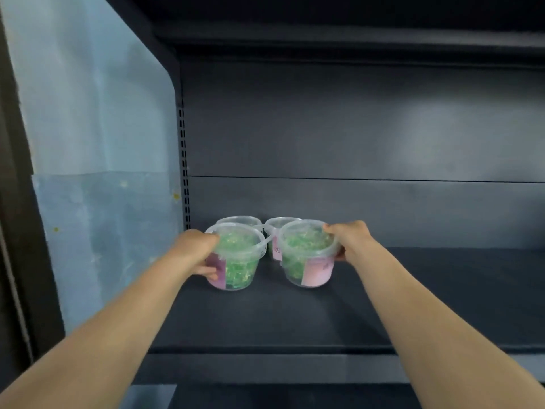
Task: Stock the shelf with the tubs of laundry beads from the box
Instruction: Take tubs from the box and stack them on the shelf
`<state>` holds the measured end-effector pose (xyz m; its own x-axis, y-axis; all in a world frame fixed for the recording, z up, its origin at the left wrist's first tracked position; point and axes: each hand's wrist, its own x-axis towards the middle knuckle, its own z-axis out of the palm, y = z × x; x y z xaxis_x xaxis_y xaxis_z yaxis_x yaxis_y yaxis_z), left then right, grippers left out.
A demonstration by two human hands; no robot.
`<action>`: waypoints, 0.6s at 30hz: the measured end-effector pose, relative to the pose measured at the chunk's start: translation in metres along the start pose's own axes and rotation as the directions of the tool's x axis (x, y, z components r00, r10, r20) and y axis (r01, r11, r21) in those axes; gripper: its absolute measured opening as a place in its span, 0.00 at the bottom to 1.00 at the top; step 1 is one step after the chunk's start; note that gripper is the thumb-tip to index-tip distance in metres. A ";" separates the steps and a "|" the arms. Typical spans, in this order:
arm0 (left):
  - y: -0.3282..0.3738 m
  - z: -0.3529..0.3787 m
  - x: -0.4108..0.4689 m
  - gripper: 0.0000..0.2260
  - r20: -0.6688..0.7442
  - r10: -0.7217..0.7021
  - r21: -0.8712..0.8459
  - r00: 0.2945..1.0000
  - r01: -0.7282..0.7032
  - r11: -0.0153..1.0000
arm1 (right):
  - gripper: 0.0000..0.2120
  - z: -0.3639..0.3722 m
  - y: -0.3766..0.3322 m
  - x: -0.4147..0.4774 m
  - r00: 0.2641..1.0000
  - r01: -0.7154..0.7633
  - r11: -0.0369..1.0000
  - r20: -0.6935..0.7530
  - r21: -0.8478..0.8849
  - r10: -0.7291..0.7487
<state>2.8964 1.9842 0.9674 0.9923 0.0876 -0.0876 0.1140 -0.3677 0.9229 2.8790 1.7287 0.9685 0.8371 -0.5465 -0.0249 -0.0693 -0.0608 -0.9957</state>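
Two clear tubs of green laundry beads with pink labels stand side by side on the dark shelf. My left hand grips the left tub by its left side and rim. My right hand grips the right tub at its right rim. Behind them stand two more tubs, one at the back left and one at the back right, mostly hidden by the front pair. The box is out of view.
The shelf's dark back panel rises just behind the tubs. A perforated upright and a pale blue side panel bound the shelf on the left. Another shelf hangs overhead. Bare shelf surface stretches to the right.
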 end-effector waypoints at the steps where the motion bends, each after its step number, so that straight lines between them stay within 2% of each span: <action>1: -0.003 0.000 0.007 0.08 0.007 0.000 0.008 1.000 0.000 1.000 | 0.10 0.005 0.004 0.003 1.000 -0.006 1.000 -0.001 -0.016 0.006; 4: -0.010 -0.001 0.021 0.13 0.031 -0.023 0.051 0.999 0.022 0.998 | 0.06 0.015 0.017 0.010 0.999 -0.022 0.997 -0.035 -0.068 0.019; 8: -0.010 -0.002 0.024 0.20 0.064 -0.024 0.110 0.998 0.017 0.994 | 0.07 0.020 0.019 0.018 0.999 -0.011 0.992 -0.055 -0.127 0.004; 11: -0.010 -0.004 0.025 0.23 0.023 -0.007 0.222 1.000 0.002 0.975 | 0.06 0.021 0.019 0.021 1.000 -0.009 0.988 -0.003 -0.152 0.008; 12: -0.011 -0.006 0.026 0.25 -0.001 0.031 0.285 1.000 -0.029 0.958 | 0.09 0.019 0.020 0.023 0.999 -0.003 0.988 0.040 -0.156 0.009; 15: -0.013 -0.015 0.031 0.28 0.034 0.277 0.524 0.960 -0.253 0.813 | 0.25 0.006 0.019 0.022 0.968 0.115 0.951 0.247 -0.288 -0.043; 18: -0.013 -0.031 0.033 0.19 0.222 0.497 0.494 0.839 -0.536 0.684 | 0.29 -0.009 0.016 0.021 0.913 0.312 0.878 0.370 -0.364 -0.171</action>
<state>2.9264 2.0206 0.9642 0.8998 -0.3150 0.3017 -0.4301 -0.7561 0.4933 2.8905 1.7094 0.9527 0.9770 -0.1796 0.1145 0.0026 -0.5276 -0.8495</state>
